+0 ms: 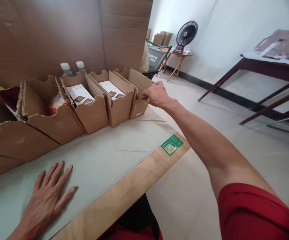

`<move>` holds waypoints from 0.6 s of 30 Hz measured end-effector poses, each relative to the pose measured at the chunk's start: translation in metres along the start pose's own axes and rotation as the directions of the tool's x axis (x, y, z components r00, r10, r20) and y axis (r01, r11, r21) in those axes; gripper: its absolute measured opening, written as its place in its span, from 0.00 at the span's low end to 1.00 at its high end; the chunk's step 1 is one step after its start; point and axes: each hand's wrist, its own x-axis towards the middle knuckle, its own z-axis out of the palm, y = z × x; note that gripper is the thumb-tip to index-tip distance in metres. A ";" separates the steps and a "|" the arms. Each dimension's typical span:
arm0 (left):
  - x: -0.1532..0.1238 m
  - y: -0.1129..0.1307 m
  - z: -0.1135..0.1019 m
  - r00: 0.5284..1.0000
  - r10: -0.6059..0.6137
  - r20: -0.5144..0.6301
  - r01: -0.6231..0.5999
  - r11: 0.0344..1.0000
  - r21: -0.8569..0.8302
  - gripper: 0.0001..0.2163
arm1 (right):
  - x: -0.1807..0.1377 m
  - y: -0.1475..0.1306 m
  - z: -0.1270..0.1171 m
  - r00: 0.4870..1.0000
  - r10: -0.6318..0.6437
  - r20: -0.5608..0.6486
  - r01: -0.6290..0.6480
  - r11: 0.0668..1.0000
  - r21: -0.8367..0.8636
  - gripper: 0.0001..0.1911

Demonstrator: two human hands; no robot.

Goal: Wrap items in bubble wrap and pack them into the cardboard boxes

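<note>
In the head view I see a table [124, 196] whose wooden front edge runs from the lower left up to the right corner, beside a green label [172, 145]. A pale cloth [101, 146] covers the rest. Cardboard boxes [96, 116] line its far side; two hold white pieces [111, 89]. The left hand [45, 201] lies flat on the cloth near the front edge, fingers spread apart. The right hand [157, 95] reaches the end box [137, 108], at the far end of the right edge. Its fingers are bent together at the front rim; I cannot tell what they pinch. Room for moving lies along the cloth before the boxes and past the right edge, above the floor [184, 123].
</note>
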 end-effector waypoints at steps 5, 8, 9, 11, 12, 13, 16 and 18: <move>0.003 0.004 -0.004 0.999 -0.039 0.003 0.039 0.999 -0.026 0.34 | -0.033 -0.012 -0.030 0.983 -0.122 0.135 0.128 0.991 -0.030 0.10; 0.005 0.006 -0.006 0.999 -0.034 -0.011 0.034 0.999 -0.032 0.35 | -0.036 -0.043 -0.047 0.956 -0.218 0.196 0.206 0.975 0.081 0.09; 0.005 0.006 -0.006 0.999 -0.031 -0.015 0.030 0.999 -0.034 0.35 | -0.034 -0.058 -0.052 0.949 -0.238 0.208 0.218 0.969 0.114 0.08; 0.005 0.007 -0.007 0.999 -0.029 -0.015 0.029 0.999 -0.037 0.35 | -0.028 -0.090 -0.064 0.939 -0.259 0.227 0.225 0.960 0.166 0.04; 0.005 0.007 -0.007 0.999 -0.029 -0.013 0.029 0.999 -0.038 0.35 | -0.025 -0.106 -0.071 0.933 -0.279 0.227 0.234 0.950 0.209 0.05; 0.005 0.007 -0.008 1.000 -0.029 -0.011 0.029 0.999 -0.040 0.35 | -0.023 -0.119 -0.078 0.924 -0.321 0.210 0.257 0.925 0.281 0.06; 0.005 0.006 -0.008 0.999 -0.043 -0.001 0.043 0.998 -0.053 0.34 | -0.023 -0.139 -0.100 0.898 -0.439 -0.037 0.374 0.715 0.591 0.14; 0.004 0.005 -0.007 0.998 -0.054 0.010 0.055 0.996 -0.074 0.34 | -0.027 -0.126 -0.106 0.903 -0.328 -0.278 0.425 0.577 0.698 0.18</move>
